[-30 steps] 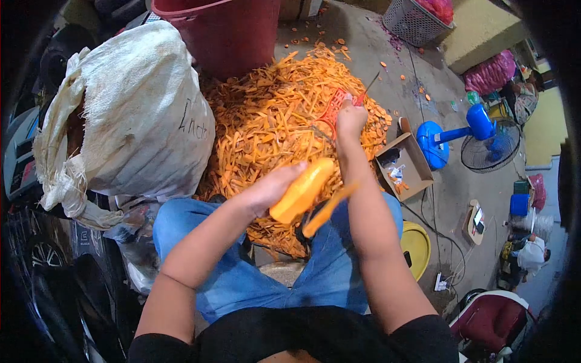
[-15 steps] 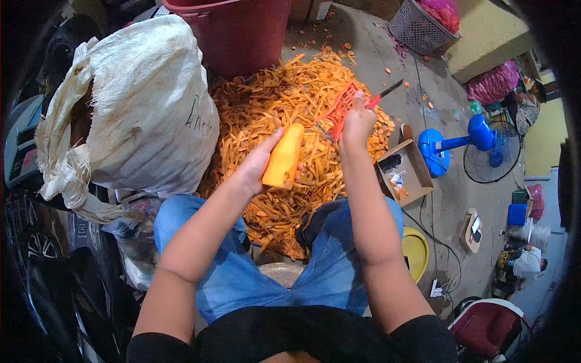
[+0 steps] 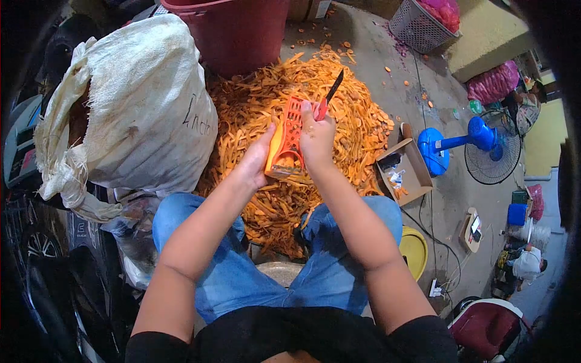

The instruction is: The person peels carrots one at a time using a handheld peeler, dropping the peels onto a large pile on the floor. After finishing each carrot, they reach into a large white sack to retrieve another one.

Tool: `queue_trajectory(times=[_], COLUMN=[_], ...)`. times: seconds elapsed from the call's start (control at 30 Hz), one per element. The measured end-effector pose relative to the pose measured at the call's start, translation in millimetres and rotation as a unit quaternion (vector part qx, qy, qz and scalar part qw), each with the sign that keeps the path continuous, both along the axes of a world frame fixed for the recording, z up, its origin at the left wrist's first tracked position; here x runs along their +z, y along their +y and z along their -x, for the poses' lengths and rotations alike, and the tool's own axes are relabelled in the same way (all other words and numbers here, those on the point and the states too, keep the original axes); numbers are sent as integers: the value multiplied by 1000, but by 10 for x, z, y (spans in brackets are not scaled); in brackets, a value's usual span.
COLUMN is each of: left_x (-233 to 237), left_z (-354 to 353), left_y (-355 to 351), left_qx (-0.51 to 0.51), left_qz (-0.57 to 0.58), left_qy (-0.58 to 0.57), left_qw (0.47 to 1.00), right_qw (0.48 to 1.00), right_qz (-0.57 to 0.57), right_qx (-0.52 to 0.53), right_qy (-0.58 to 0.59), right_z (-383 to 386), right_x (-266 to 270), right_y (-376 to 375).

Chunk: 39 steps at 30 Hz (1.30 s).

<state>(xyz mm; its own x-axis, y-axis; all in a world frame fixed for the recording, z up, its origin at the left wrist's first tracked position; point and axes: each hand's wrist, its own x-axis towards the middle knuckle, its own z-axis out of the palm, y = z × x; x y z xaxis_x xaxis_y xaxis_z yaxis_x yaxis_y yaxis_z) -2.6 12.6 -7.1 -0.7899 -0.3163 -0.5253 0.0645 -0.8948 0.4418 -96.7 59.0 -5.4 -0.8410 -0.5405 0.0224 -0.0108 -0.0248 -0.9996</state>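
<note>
My left hand (image 3: pixel 256 158) is wrapped round a thick, smooth, peeled carrot (image 3: pixel 275 148) above a heap of peelings. A red peeler (image 3: pixel 293 124) with a perforated body is in my right hand (image 3: pixel 317 140), laid against the carrot's right side and covering part of it. The same hand also grips a knife (image 3: pixel 330 95) by its red handle; its dark blade points up and away to the right. Below both hands spreads the big pile of orange carrot peelings (image 3: pixel 345 121), with round carrot ends among them.
A bulging white woven sack (image 3: pixel 145 103) stands at my left, and a red tub (image 3: pixel 242 36) behind the pile. On the right are a cardboard box (image 3: pixel 417 175), a blue fan (image 3: pixel 434 150) and a yellow lid (image 3: pixel 414 254). A person (image 3: pixel 526 264) is far right.
My right hand has come in to the left, bringing the peeler from beside the carrot onto it. The knife has moved left with it and its blade points more steeply away.
</note>
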Motion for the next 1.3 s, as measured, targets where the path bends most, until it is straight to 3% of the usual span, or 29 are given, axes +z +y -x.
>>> queue_trajectory(times=[0.13, 0.2, 0.27, 0.47, 0.5, 0.6, 0.7, 0.77, 0.83, 0.9, 1.07, 1.1, 1.2, 1.3], left_x=[-112, -97, -34, -21, -6, 87, 330, 151, 42, -34, -102, -85, -53, 50], left_z=[-23, -36, -29, -20, -34, -134, -147, -94, -87, -84, -90, -38, -1, -5], left_y=[-22, -14, 9, 43, 44, 264, 358, 226, 71, -7, -72, -48, -20, 34], left_qx=[-22, -30, -32, -75, -121, -262, -303, -208, -127, -104, -86, -45, -24, -23], left_qz=[-16, 32, 37, 69, 106, 151, 135, 120, 70, 44, 10, -12, -2, 8], left_qy=[11, -37, -43, -43, -75, -87, -81, -112, -106, -94, -15, -32, -49, -75], left_qw=[1000, 998, 998, 994, 984, 949, 940, 964, 984, 989, 996, 998, 999, 997], right_qw=[999, 999, 989, 985, 986, 957, 942, 932, 957, 985, 999, 1000, 995, 996], right_qz=[13, 15, -38, -87, -86, -114, -196, -258, -191, -93, -1, 27, 94, 74], right_qx=[-17, -19, -50, -77, -76, -230, -259, -247, -216, -142, -37, -5, 10, 4], right_qy=[35, 36, 132, 125, 125, 139, 90, 64, 27, -34, -6, 6, 36, 47], right_z=[-15, -13, 2, 154, 223, 707, 895, 842, 697, 521, 81, 25, -92, -83], right_x=[-17, -38, -44, -75, -96, -227, -247, -123, -25, 31, -39, -18, 113, 82], right_y=[-7, -8, -4, -16, -31, 5, 152, 134, 57, 15, -84, -75, -32, -16])
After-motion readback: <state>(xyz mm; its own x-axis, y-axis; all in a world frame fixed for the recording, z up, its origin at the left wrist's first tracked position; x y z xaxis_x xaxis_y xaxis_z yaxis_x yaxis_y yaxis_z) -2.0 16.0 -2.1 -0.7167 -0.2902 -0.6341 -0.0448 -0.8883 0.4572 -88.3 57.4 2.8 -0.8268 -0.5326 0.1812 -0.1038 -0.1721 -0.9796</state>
